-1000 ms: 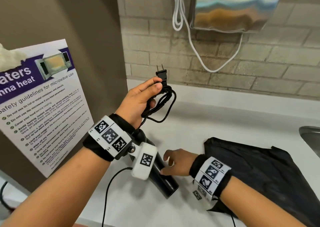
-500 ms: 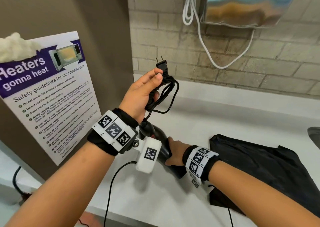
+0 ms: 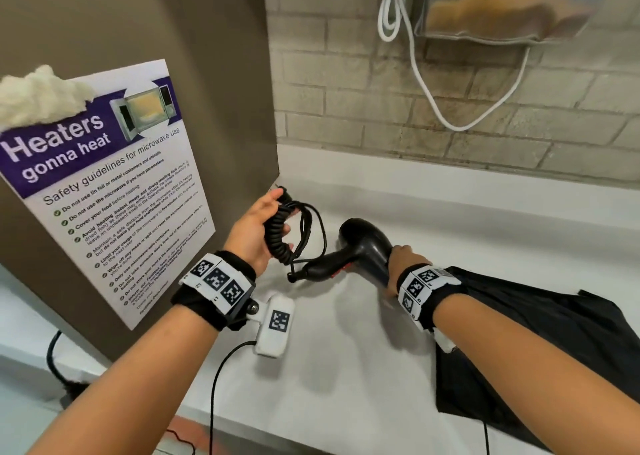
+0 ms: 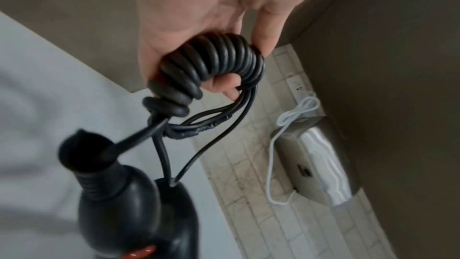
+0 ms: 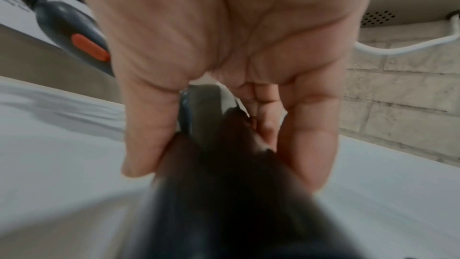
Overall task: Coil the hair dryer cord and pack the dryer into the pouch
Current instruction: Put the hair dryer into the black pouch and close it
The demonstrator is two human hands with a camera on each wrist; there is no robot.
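The hands are now lifting everything off the worktop (image 3: 346, 368): left hand (image 3: 254, 231) gripping the coiled cord (image 3: 277, 232), right hand (image 3: 403, 269) carrying the dryer (image 3: 363, 246) beside the pouch (image 3: 554, 333), ready for packing.

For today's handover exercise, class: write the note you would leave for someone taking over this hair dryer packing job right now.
Left hand: grips the bundled cord, coiled section and loops gathered.
Right hand: grips the hair dryer by its barrel, lifted above the counter.
Pouch: lies flat on the counter by the right forearm; whether its mouth is open cannot be seen.
Done: cord gathered.
Left: open the pouch, slide dryer and cord in.
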